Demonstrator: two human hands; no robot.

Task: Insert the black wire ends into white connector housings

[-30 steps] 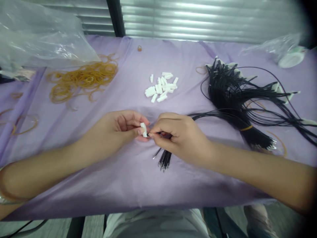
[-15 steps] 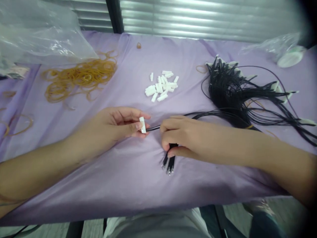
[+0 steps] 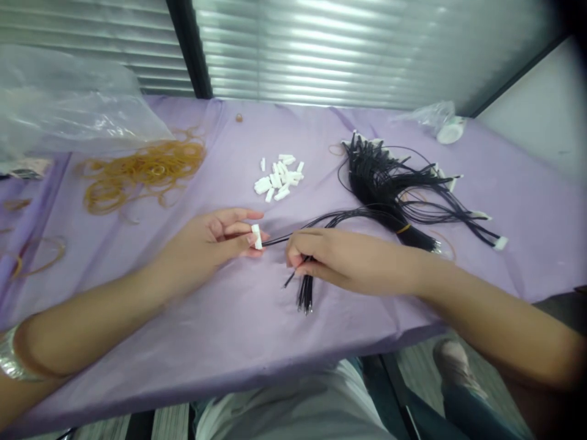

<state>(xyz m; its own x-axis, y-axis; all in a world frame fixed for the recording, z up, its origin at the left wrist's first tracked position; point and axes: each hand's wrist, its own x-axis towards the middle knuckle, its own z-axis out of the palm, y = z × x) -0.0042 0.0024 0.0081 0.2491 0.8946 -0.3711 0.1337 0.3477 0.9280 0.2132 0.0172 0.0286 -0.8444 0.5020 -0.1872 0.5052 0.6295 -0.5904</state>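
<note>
Between thumb and fingers, my left hand [image 3: 229, 235] pinches a small white connector housing [image 3: 257, 236]. Thin black wires [image 3: 277, 239] run out of its right side toward my right hand [image 3: 321, 253]. That hand is closed around a bunch of black wires [image 3: 305, 293], whose bare metal tips point down toward the table's front. One wire end [image 3: 288, 280] sticks out apart from the others, at the thumb and fingertips. Beyond my hands lies a loose pile of white connector housings [image 3: 277, 178].
A heap of black wires [image 3: 373, 177] with white connectors lies at the right, tied by a yellow band [image 3: 403, 229]. Tan rubber bands [image 3: 151, 171] are piled at the left, beside a clear plastic bag [image 3: 77, 104]. A white roll [image 3: 450, 131] sits at the back right.
The view has shifted, showing more of the table's right side. In my right hand, one wire end now stands apart from the bunch. My left hand still pinches the connector housing.
</note>
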